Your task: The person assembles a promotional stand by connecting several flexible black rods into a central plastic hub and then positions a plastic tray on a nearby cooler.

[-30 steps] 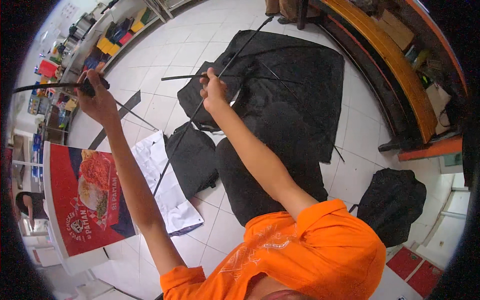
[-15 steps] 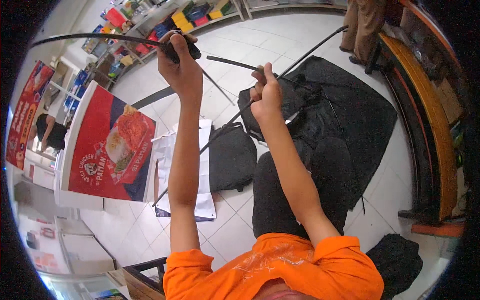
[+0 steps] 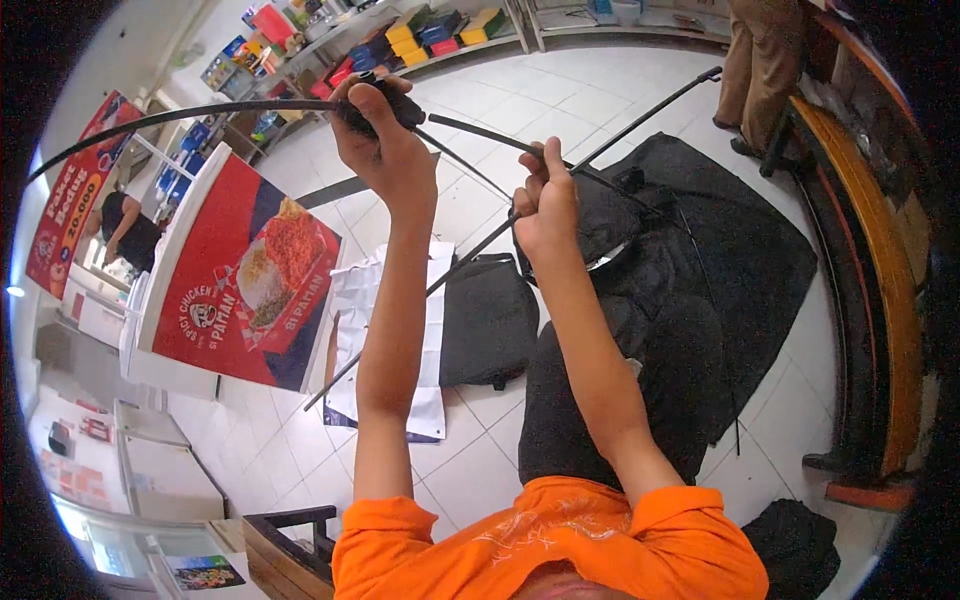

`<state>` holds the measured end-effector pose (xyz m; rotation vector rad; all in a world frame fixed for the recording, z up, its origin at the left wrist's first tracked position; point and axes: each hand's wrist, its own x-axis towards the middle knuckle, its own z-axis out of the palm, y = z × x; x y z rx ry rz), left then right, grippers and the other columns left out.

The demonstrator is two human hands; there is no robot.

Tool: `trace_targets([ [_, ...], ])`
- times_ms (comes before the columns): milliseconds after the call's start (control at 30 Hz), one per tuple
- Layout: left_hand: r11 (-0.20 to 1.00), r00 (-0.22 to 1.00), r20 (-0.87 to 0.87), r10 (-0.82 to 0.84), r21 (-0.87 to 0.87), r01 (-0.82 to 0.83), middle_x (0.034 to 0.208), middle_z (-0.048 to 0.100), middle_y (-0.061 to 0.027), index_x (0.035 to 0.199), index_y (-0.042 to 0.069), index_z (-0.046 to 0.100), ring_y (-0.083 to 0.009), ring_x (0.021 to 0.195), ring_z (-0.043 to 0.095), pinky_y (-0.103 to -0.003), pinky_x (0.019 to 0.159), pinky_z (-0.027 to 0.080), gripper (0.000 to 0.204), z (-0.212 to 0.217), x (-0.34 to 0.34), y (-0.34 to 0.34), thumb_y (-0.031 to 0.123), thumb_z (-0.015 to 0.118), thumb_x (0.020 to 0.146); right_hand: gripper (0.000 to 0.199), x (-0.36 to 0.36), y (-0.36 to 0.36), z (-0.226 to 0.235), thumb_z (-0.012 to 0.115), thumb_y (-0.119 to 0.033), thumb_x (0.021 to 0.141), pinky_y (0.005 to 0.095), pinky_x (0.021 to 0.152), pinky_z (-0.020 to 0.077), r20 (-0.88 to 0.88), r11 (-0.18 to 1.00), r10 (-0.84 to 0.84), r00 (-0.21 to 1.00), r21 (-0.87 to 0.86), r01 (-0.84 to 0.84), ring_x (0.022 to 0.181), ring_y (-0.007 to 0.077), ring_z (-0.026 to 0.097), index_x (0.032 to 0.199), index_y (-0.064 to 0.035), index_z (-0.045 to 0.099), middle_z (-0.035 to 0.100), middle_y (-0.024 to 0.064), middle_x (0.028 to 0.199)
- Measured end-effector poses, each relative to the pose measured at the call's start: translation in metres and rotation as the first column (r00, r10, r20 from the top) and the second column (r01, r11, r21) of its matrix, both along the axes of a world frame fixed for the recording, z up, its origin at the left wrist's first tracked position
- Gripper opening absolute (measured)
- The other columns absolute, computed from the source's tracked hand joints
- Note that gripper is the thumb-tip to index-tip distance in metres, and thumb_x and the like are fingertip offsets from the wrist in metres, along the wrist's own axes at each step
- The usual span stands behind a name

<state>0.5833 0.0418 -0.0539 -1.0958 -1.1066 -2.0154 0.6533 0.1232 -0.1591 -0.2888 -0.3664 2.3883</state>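
Gripping a black joint piece (image 3: 402, 106), the left hand (image 3: 390, 155) is folded around it, and a curved rod (image 3: 200, 108) extends from there to the left. The right hand (image 3: 548, 208) pinches a thin rod (image 3: 478, 130) between thumb and fingers; a long rod (image 3: 640, 125) crosses at this hand, but I cannot tell if it is gripped too. Since the earlier views, the thin rod's tip has come just beside the joint piece, so they seem almost lined up. Black cloth (image 3: 755, 245) lies on the floor (image 3: 480, 435).

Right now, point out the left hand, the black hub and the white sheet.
Left hand (image 3: 390, 155): head view, middle of the hand.
Black hub (image 3: 403, 109): head view, exposed right part.
White sheet (image 3: 350, 308): head view, left part.
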Motion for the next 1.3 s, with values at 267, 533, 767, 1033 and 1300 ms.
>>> trace_targets([
  [267, 0.999, 0.999, 0.024, 0.041, -0.01, -0.041, 0.084, 0.062, -0.0058, 0.105, 0.004, 0.053, -0.0098, 0.076, 0.058, -0.021, 0.068, 0.043, 0.034, -0.002, -0.001, -0.011, 0.037, 0.05, 0.099, 0.027, 0.002, -0.009, 0.009, 0.064, -0.036, 0.091, 0.0222, 0.04, 0.0168, 0.011, 0.999, 0.033, 0.999, -0.015, -0.033, 0.042, 0.0035, 0.024, 0.092, -0.0088, 0.062, 0.061, 0.0002, 0.076],
  [533, 0.995, 0.995, 0.006, 0.103, -0.016, -0.103, 0.081, 0.063, -0.0041, 0.1, 0.006, 0.052, -0.0075, 0.071, 0.053, -0.021, 0.063, 0.04, 0.037, -0.003, 0.002, -0.018, 0.043, 0.049, 0.098, 0.028, -0.004, -0.013, 0.012, 0.066, -0.036, 0.09, 0.0222, 0.04, 0.0176, 0.036, 0.997, 0.072, 0.997, -0.013, -0.072, 0.042, 0.0038, 0.025, 0.09, -0.0084, 0.063, 0.061, 0.0004, 0.076],
  [767, 0.999, 0.999, 0.036, -0.026, 0.037, 0.025, 0.081, 0.063, -0.0052, 0.106, 0.007, 0.048, -0.0064, 0.064, 0.052, -0.019, 0.055, 0.04, 0.04, 0.001, 0.005, -0.026, 0.046, 0.049, 0.097, 0.027, -0.007, -0.019, 0.018, 0.066, -0.036, 0.09, 0.0216, 0.041, 0.0168, -0.001, 0.992, 0.127, 0.992, -0.001, -0.127, 0.043, 0.0028, 0.028, 0.089, -0.0094, 0.062, 0.06, -0.0005, 0.073],
  [1033, 0.998, 0.995, 0.086, -0.052, 0.027, 0.05, 0.078, 0.061, -0.0055, 0.104, 0.007, 0.05, -0.0067, 0.061, 0.051, -0.019, 0.052, 0.039, 0.04, 0.002, 0.0, -0.038, 0.046, 0.049, 0.097, 0.029, -0.002, -0.007, 0.015, 0.061, -0.036, 0.093, 0.0204, 0.037, 0.0223, 0.048, 0.987, -0.024, 0.999, 0.16, 0.016, 0.044, 0.0038, 0.035, 0.089, -0.0074, 0.064, 0.061, 0.0029, 0.07],
  [1300, 0.991, 0.995, 0.06, -0.082, -0.098, 0.088, 0.081, 0.063, -0.006, 0.106, 0.005, 0.054, -0.0081, 0.067, 0.056, -0.022, 0.056, 0.044, 0.035, 0.005, -0.008, -0.048, 0.039, 0.052, 0.097, 0.032, 0.032, 0.066, 0.079, 0.063, -0.034, 0.092, 0.0219, 0.038, 0.0197, 0.003, 0.84, -0.3, 0.954, 0.476, 0.262, 0.042, 0.0041, 0.033, 0.083, -0.003, 0.065, 0.059, 0.0043, 0.067],
])
